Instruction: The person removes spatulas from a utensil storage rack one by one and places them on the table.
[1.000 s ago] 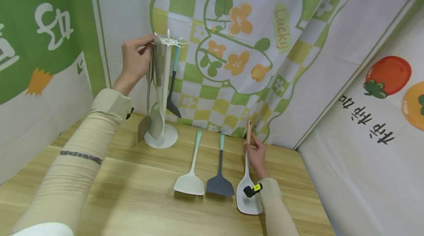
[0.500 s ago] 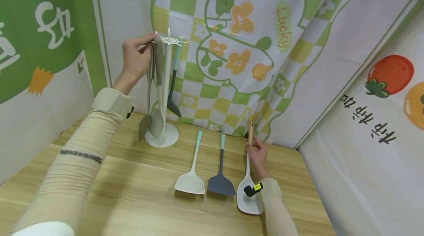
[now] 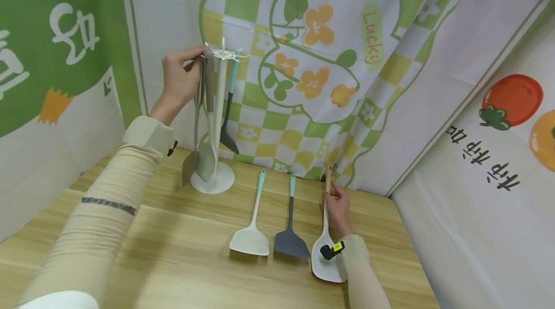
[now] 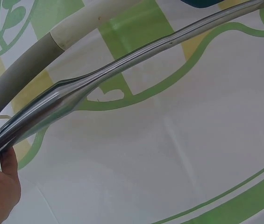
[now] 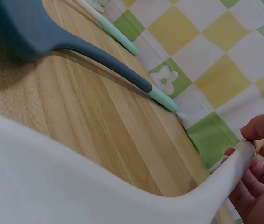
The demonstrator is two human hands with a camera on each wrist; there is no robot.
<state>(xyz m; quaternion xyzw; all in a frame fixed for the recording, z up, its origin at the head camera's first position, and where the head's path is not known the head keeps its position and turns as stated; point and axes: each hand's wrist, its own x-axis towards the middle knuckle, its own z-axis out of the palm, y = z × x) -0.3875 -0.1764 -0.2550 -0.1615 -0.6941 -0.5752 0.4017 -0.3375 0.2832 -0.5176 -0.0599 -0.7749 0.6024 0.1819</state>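
Observation:
At the top of the white utensil stand (image 3: pixel 219 106), my left hand (image 3: pixel 179 75) pinches the upper end of a metal turner (image 3: pixel 190 167). Its shiny hollow handle (image 4: pixel 47 102) runs from my fingertips across the left wrist view. Right beside it hangs a pale spoon-like utensil (image 3: pixel 207 162) with a grey handle. A slotless black utensil with a mint handle (image 3: pixel 232 75) hangs on the far side. My right hand (image 3: pixel 339 207) grips a white spatula (image 3: pixel 326 268) around its wooden handle (image 3: pixel 328 179), at the right of the table.
A cream spatula (image 3: pixel 249 241) and a dark grey spatula (image 3: pixel 290 241), both with mint handle ends, lie side by side on the wooden table (image 3: pixel 182 270). A checked curtain (image 3: pixel 269 145) hangs behind, close to the handle ends. Printed cloth walls (image 3: pixel 468 222) enclose the sides.
My right hand and the wooden handle end have lowered slightly. My left hand keeps its pinch at the stand's top; the other utensils stay in place.

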